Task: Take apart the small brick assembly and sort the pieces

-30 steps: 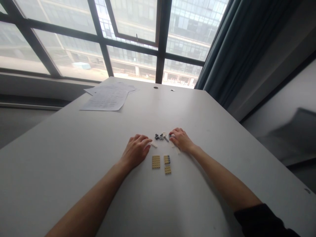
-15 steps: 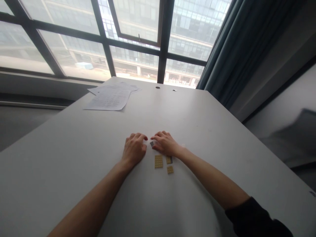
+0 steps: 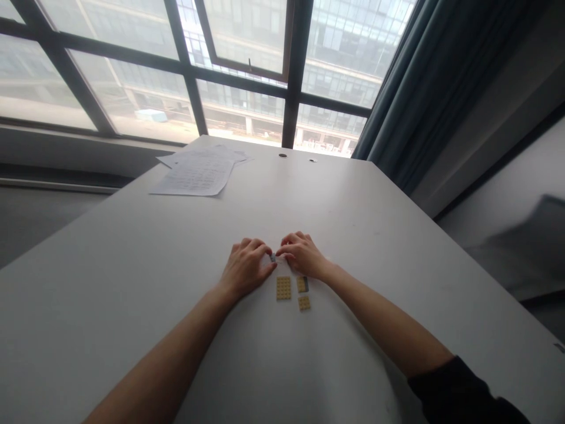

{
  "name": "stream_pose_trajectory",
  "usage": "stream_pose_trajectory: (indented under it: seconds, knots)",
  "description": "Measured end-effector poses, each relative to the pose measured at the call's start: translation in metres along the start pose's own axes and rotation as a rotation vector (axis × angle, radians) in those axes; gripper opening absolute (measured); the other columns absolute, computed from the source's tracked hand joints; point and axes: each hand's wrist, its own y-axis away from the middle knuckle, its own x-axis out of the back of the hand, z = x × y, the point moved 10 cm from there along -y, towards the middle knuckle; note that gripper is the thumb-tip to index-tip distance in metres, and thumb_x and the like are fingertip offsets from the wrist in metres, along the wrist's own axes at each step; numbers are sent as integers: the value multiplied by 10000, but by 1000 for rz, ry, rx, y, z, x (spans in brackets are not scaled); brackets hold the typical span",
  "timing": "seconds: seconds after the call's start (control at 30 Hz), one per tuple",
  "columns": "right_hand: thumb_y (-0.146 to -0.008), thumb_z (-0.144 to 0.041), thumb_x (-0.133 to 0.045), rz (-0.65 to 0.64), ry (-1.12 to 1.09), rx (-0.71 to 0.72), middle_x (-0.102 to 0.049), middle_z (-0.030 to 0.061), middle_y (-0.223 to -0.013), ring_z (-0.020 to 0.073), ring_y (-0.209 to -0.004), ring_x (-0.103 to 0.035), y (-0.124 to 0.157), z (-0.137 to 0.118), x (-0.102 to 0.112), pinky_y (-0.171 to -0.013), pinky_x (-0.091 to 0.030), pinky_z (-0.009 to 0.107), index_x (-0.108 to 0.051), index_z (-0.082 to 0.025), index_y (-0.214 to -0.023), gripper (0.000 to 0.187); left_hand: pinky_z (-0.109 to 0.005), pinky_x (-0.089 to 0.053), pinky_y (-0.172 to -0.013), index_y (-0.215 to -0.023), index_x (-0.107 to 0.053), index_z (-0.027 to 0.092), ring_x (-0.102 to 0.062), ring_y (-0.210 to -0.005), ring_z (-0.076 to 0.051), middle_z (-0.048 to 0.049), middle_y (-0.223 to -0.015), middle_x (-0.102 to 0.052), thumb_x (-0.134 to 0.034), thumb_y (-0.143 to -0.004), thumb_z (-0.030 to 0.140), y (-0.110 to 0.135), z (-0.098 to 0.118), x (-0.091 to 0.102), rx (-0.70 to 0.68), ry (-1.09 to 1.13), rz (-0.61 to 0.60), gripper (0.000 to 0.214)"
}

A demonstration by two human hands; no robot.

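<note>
A small grey toy brick (image 3: 272,257) sits between the thumb and fingertips of my left hand (image 3: 247,264), low over the table. Close on its right is my right hand (image 3: 304,255), with the fingers curved and a gap between index finger and thumb. Its index fingertip is near the brick; whether they touch I cannot tell. Something pale in that gap is too faint to name. Just below the hands lies a studded tan plate (image 3: 283,288). Beside it are a tan piece with a grey edge (image 3: 302,284) and a smaller tan plate (image 3: 304,303).
The white table (image 3: 353,224) reaches to the windows. Printed paper sheets (image 3: 194,174) lie at its far left. Two round holes, one of them a dark cable hole (image 3: 282,155), are near the back edge. A blue-grey curtain (image 3: 410,100) hangs at the right.
My left hand has moved right and closed its thumb and fingers on the grey brick, which was at my right fingertips. My right hand has shifted slightly right, uncovering more of the grey-edged tan piece.
</note>
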Motion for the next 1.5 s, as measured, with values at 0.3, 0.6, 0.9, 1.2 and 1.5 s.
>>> stream_pose_trajectory:
  seconds: [0.3,0.6,0.9,1.2,1.5]
  knots:
    - [-805,-387,-669,49,16,-119,-610,58,-1005,223,-1013,-490,8,9,6,-899,-369,375,-699,-210,-901,203,-430,-382,-903,-954,-694,252,-520,-1032,-270,-58,-1045,-656,-606,-785,420,-1,-3,-5,-16,26,-7,254]
    - [-837,-298,-647,8,-65,-72,-618,40,-1022,205,-1027,-495,5,8,-7,-906,-372,354,-689,-279,-1059,227,-436,-389,-914,-965,-709,268,-518,-1045,-267,-58,-1050,-664,-614,-782,426,-1,-7,-8,-6,44,-16,259]
    - [-833,-289,-652,107,-101,-139,-624,48,-1050,206,-1030,-495,14,18,7,-924,-371,364,-675,-228,-1062,238,-446,-381,-909,-1044,-679,242,-508,-1045,-279,-69,-1074,-652,-601,-793,493,-1,0,-7,-48,5,-27,364]
    - [-827,-238,-649,198,-156,-216,-625,44,-1058,203,-1031,-504,42,27,29,-946,-365,374,-677,-241,-1043,218,-447,-370,-906,-1010,-695,283,-503,-1060,-279,-59,-1097,-647,-575,-827,457,-3,6,-11,-63,-22,-49,280]
    - [-838,-220,-627,262,-154,-209,-622,63,-995,218,-983,-526,97,39,52,-917,-396,401,-677,-213,-1026,195,-461,-360,-923,-960,-699,230,-503,-1061,-281,-61,-1097,-656,-587,-824,441,-6,5,-10,-101,15,-37,275]
